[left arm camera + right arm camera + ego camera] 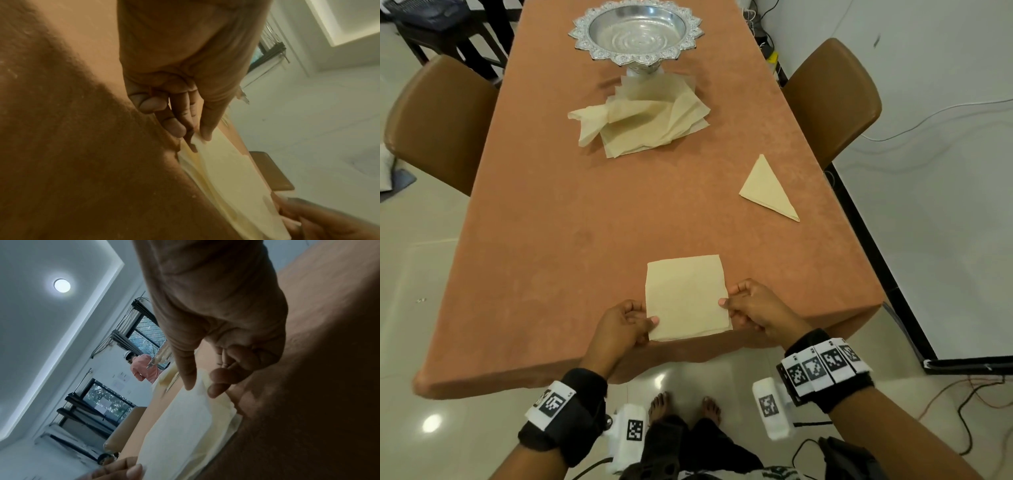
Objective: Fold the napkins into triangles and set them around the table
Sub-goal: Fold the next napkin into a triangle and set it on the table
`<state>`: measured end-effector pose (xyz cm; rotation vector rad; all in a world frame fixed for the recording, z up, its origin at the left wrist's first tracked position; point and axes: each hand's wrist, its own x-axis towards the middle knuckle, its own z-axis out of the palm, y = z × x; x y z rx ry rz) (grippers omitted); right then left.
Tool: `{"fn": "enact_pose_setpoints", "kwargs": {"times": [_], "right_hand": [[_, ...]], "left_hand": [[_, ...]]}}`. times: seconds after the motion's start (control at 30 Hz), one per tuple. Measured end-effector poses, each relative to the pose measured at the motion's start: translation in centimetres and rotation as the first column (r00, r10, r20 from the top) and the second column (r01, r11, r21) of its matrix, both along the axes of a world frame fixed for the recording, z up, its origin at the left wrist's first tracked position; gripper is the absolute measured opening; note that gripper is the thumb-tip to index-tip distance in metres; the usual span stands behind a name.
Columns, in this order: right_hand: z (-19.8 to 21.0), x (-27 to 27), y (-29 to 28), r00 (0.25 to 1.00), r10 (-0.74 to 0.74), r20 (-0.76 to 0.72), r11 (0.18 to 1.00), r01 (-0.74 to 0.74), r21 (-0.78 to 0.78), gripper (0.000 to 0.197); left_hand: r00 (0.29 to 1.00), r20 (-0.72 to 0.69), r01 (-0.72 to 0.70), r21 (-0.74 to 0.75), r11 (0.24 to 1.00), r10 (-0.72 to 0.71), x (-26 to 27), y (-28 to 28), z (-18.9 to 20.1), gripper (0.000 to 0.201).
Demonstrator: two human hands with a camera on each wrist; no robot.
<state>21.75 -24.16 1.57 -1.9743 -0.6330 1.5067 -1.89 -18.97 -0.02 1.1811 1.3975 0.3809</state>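
A square cream napkin (686, 297) was held flat at the near edge of the table (551, 240), its left side pinched by the left hand (623, 323) and its right side by the right hand (755, 305). A folded triangle (767, 190) lay near the table's right edge, and a loose pile of napkins (647, 120) lay farther off beside a silver pedestal bowl (636, 32).

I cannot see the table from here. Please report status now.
Left hand and right hand pinch square napkin, unfolded. One triangle napkin placed. Loose napkin pile waiting. Nothing in way.
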Motion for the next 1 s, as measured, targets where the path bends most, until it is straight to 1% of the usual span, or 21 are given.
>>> {"fn": "enact_pose_setpoints", "kwargs": {"times": [0.03,0.07,0.1,0.13,0.17,0.2,0.27,0.3,0.33,0.37,0.4,0.47,0.5,0.53,0.6,0.7,0.8,0.83,0.9,0.97,1.0], "right_hand": [[-0.1,0.0,-0.3,0.990,0.039,0.133,0.999,-0.042,0.013,0.028],[-0.4,0.0,-0.5,0.933,0.099,0.347,0.993,-0.115,0.026,0.028],[-0.5,-0.1,-0.8,0.817,0.136,0.561,0.981,-0.190,0.038,0.028],[-0.6,-0.2,-1.1,0.690,0.133,0.711,0.966,-0.252,0.063,0.027],[-0.6,-0.2,-1.3,0.604,0.118,0.788,0.950,-0.300,0.087,0.024],[-0.7,-0.3,-1.4,0.566,0.109,0.817,0.936,-0.335,0.107,0.021],[-1.2,-0.4,-1.8,0.557,0.103,0.824,0.897,-0.410,0.164,0.015],[-1.6,-0.5,-2.1,0.556,0.092,0.826,0.858,-0.466,0.218,0.014],[-2.0,-0.8,-2.4,0.539,0.084,0.838,0.800,-0.538,0.265,0.013],[-2.3,-1.1,-2.7,0.504,0.082,0.860,0.736,-0.612,0.289,0.012],[-2.7,-1.5,-3.0,0.457,0.081,0.886,0.669,-0.683,0.291,0.011],[-3.5,-2.4,-3.0,0.390,0.080,0.917,0.561,-0.778,0.282,0.008],[-3.8,-2.8,-2.7,0.376,0.077,0.924,0.531,-0.800,0.281,0.010],[-4.0,-3.3,-2.4,0.368,0.076,0.927,0.517,-0.809,0.279,0.013],[-4.2,-4.2,-1.6,0.358,0.090,0.929,0.498,-0.824,0.269,0.021],[-4.7,-5.2,-0.8,0.351,0.137,0.926,0.448,-0.856,0.258,0.030],[-5.1,-5.8,-0.4,0.314,0.120,0.942,0.442,-0.866,0.232,0.046],[-5.1,-6.0,-0.4,0.295,0.097,0.951,0.453,-0.863,0.221,0.046],[-5.2,-5.9,-0.5,0.249,0.033,0.968,0.493,-0.847,0.201,0.033],[-5.3,-5.1,-0.6,0.188,-0.028,0.982,0.538,-0.825,0.174,0.016],[-5.4,-4.4,-0.8,0.153,-0.053,0.987,0.556,-0.817,0.156,0.014]], "left_hand": [[0.992,-0.116,0.068,0.076,0.995,-0.059,-0.1,-0.1,-0.2,0.024],[0.940,-0.312,0.196,0.169,0.966,-0.136,-0.2,-0.2,-0.2,0.030],[0.844,-0.504,0.339,0.237,0.910,-0.183,-0.4,-0.4,-0.2,0.038],[0.751,-0.633,0.445,0.275,0.852,-0.188,-0.5,-0.4,0.0,0.046],[0.704,-0.686,0.494,0.288,0.821,-0.183,-0.4,-0.2,0.2,0.051],[0.695,-0.698,0.507,0.304,0.806,-0.174,-0.3,-0.1,0.5,0.053],[0.680,-0.712,0.556,0.347,0.755,-0.174,-0.2,0.3,0.7,0.052],[0.667,-0.723,0.597,0.375,0.710,-0.178,-0.1,0.2,0.7,0.051],[0.655,-0.734,0.633,0.403,0.661,-0.179,0.0,0.2,0.5,0.051],[0.657,-0.735,0.642,0.427,0.636,-0.170,0.0,0.1,0.4,0.051],[0.676,-0.718,0.621,0.433,0.654,-0.166,-0.1,-0.1,0.2,0.052],[0.756,-0.634,0.506,0.403,0.763,-0.166,-0.2,-0.5,-0.2,0.052],[0.799,-0.580,0.442,0.384,0.811,-0.160,-0.3,-0.7,-0.5,0.053],[0.837,-0.526,0.388,0.376,0.841,-0.151,-0.4,-0.9,-0.7,0.053],[0.893,-0.429,0.316,0.387,0.866,-0.135,-0.2,-1.4,-0.9,0.055],[0.944,-0.314,0.230,0.411,0.882,-0.100,0.3,-1.5,-0.9,0.053],[0.990,-0.138,0.079,0.382,0.921,-0.027,0.8,-1.1,-0.3,0.049],[0.997,-0.077,0.036,0.367,0.930,-0.008,0.9,-1.0,0.0,0.048],[1.000,-0.016,-0.004,0.354,0.935,0.010,0.9,-0.8,0.6,0.046],[1.000,-0.024,-0.002,0.363,0.932,0.011,0.7,-0.5,0.9,0.042],[0.999,-0.032,0.002,0.367,0.930,0.011,0.5,-0.4,0.8,0.038]]}}
